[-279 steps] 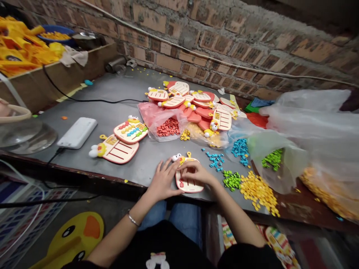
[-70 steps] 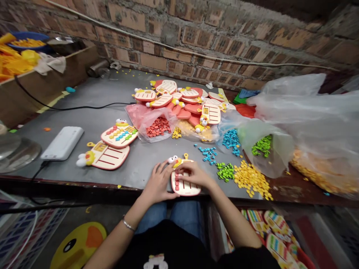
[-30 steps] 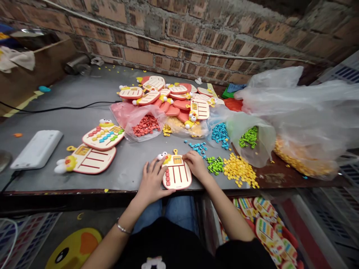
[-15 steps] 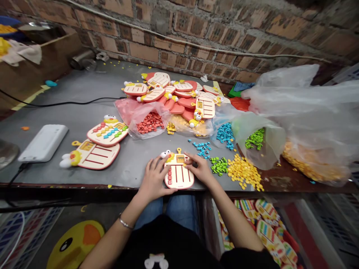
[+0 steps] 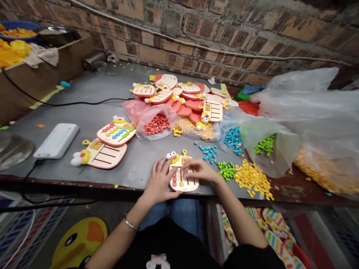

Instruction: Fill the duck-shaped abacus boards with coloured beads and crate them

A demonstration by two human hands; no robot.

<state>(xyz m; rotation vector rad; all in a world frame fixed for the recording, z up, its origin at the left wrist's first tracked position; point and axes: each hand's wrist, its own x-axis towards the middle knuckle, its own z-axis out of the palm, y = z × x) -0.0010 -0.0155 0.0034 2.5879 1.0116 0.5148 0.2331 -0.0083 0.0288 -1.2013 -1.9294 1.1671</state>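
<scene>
A cream toy board (image 5: 183,189) with a red rim and a duck-like head lies flat at the table's front edge. My left hand (image 5: 160,180) grips its left side, thumb along the lower edge and fingers near the head. Red beads (image 5: 174,180) sit in its leftmost slot, and one yellow bead (image 5: 181,184) sits low in the second slot. Over the board's upper right, my right hand (image 5: 202,170) has its fingers curled together; whatever is between the fingertips is hidden. Loose green beads (image 5: 226,170), yellow beads (image 5: 252,177) and blue beads (image 5: 209,152) lie just beyond that hand.
Many similar boards (image 5: 185,99) are heaped at the back. Bags of red beads (image 5: 157,124), blue beads (image 5: 232,136) and green beads (image 5: 265,145) stand open before them. Two boards (image 5: 108,155) and a white power bank (image 5: 57,141) lie left. Finished-looking boards (image 5: 273,235) fill a bin below.
My right hand has moved from the board's top edge down over its slots. A yellow bead now shows in the second slot. My left hand keeps its hold; the whole view has shifted slightly.
</scene>
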